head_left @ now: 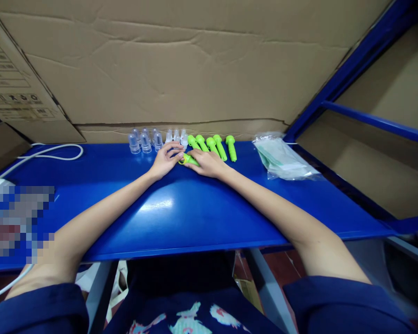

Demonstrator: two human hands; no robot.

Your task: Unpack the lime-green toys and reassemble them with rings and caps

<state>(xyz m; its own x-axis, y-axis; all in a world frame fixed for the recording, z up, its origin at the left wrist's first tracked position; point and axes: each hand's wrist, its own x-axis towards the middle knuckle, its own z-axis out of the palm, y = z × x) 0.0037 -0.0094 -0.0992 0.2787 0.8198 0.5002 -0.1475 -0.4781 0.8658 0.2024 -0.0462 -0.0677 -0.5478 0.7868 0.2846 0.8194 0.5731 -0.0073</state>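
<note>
My right hand [208,163] is wrapped round a lime-green flashlight-shaped tube [191,160], lying nearly level just above the blue table. Its wider end, with a yellowish ring, points left. At that end my left hand [166,160] is closed, its curled fingers and thumb at the ring; whether a small part is between them I cannot tell. Behind my hands several similar green tubes [220,147] lie side by side. Clear plastic domes [146,143] stand in rows to the left, and small white pieces with clear tips [176,135] stand between the two groups.
A clear plastic bag of pale folded items [284,157] lies to the right on the blue table [195,213]. A white cable [55,155] loops at the left, near a blurred-out patch. Cardboard [181,69] walls the back; a blue metal frame [376,121] stands at the right.
</note>
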